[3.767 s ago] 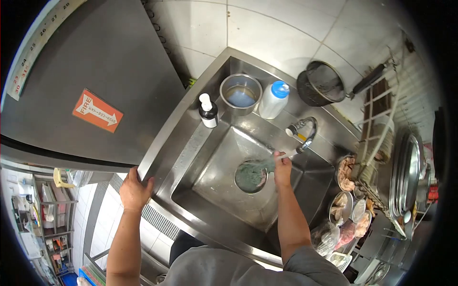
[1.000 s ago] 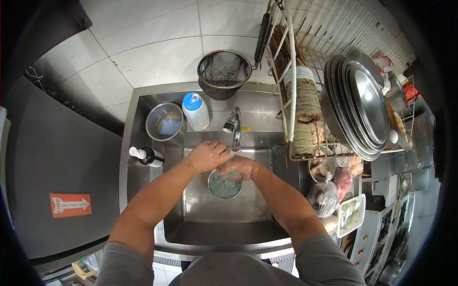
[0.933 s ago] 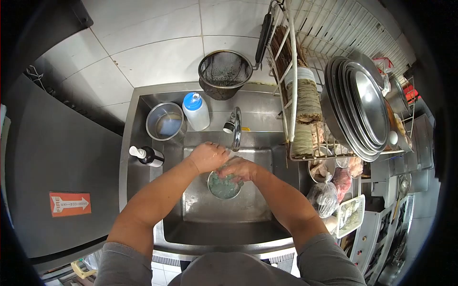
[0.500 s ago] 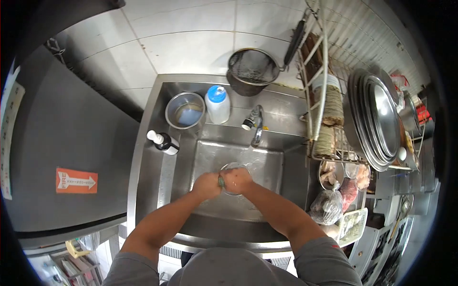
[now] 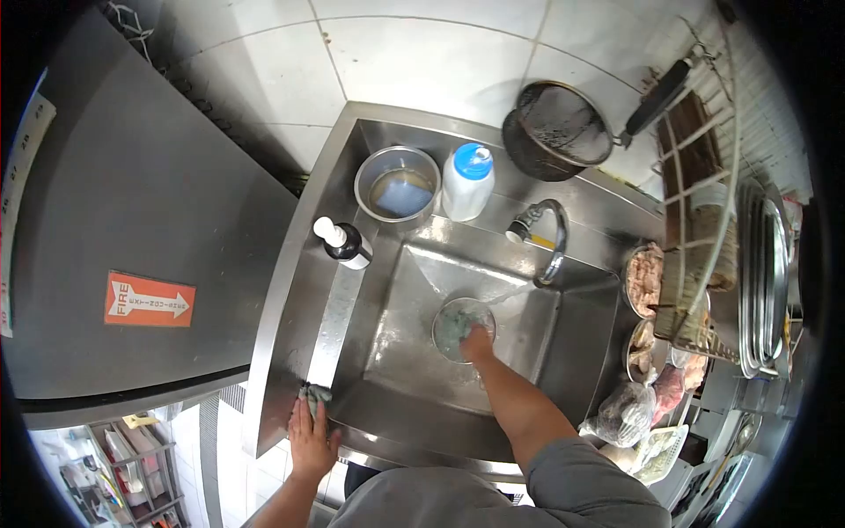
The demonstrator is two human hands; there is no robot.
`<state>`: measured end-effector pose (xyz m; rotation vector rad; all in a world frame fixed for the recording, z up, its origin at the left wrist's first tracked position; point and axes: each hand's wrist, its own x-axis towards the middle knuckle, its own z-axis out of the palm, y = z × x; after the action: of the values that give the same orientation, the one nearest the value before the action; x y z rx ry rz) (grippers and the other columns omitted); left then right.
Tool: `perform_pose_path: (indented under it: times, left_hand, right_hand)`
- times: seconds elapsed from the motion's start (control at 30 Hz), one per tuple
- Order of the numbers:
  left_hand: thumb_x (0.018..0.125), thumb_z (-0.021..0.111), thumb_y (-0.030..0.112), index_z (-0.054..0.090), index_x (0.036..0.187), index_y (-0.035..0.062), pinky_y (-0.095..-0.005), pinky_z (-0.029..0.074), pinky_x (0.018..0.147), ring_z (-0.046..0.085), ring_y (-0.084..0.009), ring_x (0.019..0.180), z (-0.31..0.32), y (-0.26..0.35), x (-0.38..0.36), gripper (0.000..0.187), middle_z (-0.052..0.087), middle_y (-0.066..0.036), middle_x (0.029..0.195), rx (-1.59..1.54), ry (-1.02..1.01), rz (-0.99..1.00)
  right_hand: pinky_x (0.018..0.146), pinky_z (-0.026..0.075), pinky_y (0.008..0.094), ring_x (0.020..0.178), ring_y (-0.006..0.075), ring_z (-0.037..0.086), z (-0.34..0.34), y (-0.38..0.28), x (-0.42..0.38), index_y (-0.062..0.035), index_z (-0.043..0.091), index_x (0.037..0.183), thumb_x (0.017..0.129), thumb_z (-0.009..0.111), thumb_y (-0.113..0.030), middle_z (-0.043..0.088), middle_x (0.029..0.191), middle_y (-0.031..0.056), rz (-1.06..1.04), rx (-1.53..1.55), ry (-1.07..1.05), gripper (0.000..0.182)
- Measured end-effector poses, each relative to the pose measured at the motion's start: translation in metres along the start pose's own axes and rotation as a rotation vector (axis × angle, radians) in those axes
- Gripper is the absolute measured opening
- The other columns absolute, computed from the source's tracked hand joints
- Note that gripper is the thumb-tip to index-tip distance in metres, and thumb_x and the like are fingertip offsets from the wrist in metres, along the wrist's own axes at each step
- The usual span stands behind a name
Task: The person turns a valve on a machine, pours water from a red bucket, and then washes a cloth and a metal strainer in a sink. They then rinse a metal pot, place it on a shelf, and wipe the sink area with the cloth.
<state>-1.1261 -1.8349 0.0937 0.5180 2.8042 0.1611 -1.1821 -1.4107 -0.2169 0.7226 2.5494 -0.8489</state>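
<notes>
At the sink's front left corner, my left hand (image 5: 312,440) lies with its fingers spread, fingertips against a small grey-green cloth (image 5: 315,392) on the steel edge. My right hand (image 5: 477,342) reaches into a round metal bowl (image 5: 447,345) in the sink basin (image 5: 405,352). Its fingers are at a greenish cloth or scrubber (image 5: 456,324) inside the bowl; their tips are hidden, so the grip is unclear. The curved faucet (image 5: 556,242) stands behind the bowl.
Behind the basin are a metal pot (image 5: 374,208), a white bottle with blue cap (image 5: 466,189) and a dark strainer (image 5: 541,150). A pump bottle (image 5: 348,246) stands left. At right are a wire rack (image 5: 704,343), food bowls (image 5: 644,280) and a plastic bag (image 5: 623,414).
My hands have come apart. My left hand has moved to the sink's front left corner and opened; my right hand has gone down into the bowl. The view has shifted.
</notes>
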Motion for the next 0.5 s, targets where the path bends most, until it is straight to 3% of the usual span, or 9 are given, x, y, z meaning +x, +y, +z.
perform_pose_path:
  times: [0.07,0.23,0.33,0.43,0.5]
  left_hand:
    - [0.085,0.073,0.031,0.041,0.153,0.0027,-0.0626,0.027,0.116,0.032,-0.0491,0.146,0.009,0.001,0.010,0.079,0.028,-0.029,0.162,-0.060,-0.027,-0.132]
    - [0.082,0.074,0.028,0.043,0.151,0.0034,-0.0616,0.028,0.115,0.035,-0.0495,0.143,0.015,0.011,0.013,0.079,0.029,-0.029,0.161,-0.037,0.076,-0.164]
    - [0.080,0.076,0.026,0.044,0.149,0.0049,-0.0620,0.028,0.115,0.035,-0.0507,0.142,0.017,0.009,0.008,0.079,0.028,-0.031,0.160,-0.064,0.120,-0.155]
    - [0.079,0.075,0.021,0.046,0.149,0.0072,-0.0634,0.028,0.115,0.033,-0.0532,0.143,0.013,0.013,0.005,0.077,0.029,-0.034,0.159,-0.110,0.228,-0.119]
    - [0.079,0.074,0.019,0.046,0.148,0.0075,-0.0638,0.027,0.115,0.032,-0.0541,0.143,0.007,0.015,0.004,0.076,0.029,-0.034,0.158,-0.094,0.349,-0.055]
  right_hand:
    - [0.109,0.048,0.0442,0.124,0.0376,0.062,0.006,0.020,0.009,0.0010,0.059,0.134,0.084,0.072,-0.024,0.065,0.130,0.0238,0.055,0.051,0.040,0.057]
    - [0.103,0.050,0.0463,0.111,0.0394,0.068,0.035,0.049,0.038,-0.0075,0.074,0.111,0.083,0.065,-0.020,0.073,0.116,0.0194,0.038,-0.209,-0.056,0.032]
    - [0.091,0.054,0.0459,0.104,0.0382,0.070,0.007,0.040,0.040,-0.0110,0.077,0.099,0.084,0.061,-0.014,0.075,0.108,0.0162,-0.458,-0.852,-0.427,0.022]
    - [0.094,0.055,0.0402,0.104,0.0343,0.070,0.006,0.059,0.049,-0.0015,0.075,0.098,0.087,0.064,-0.009,0.075,0.099,0.0181,-0.231,-0.457,-0.269,0.017]
    - [0.085,0.054,0.0403,0.096,0.0331,0.071,-0.033,0.046,0.039,-0.0056,0.074,0.090,0.090,0.063,-0.015,0.074,0.094,0.0166,-0.139,-0.048,-0.092,0.015]
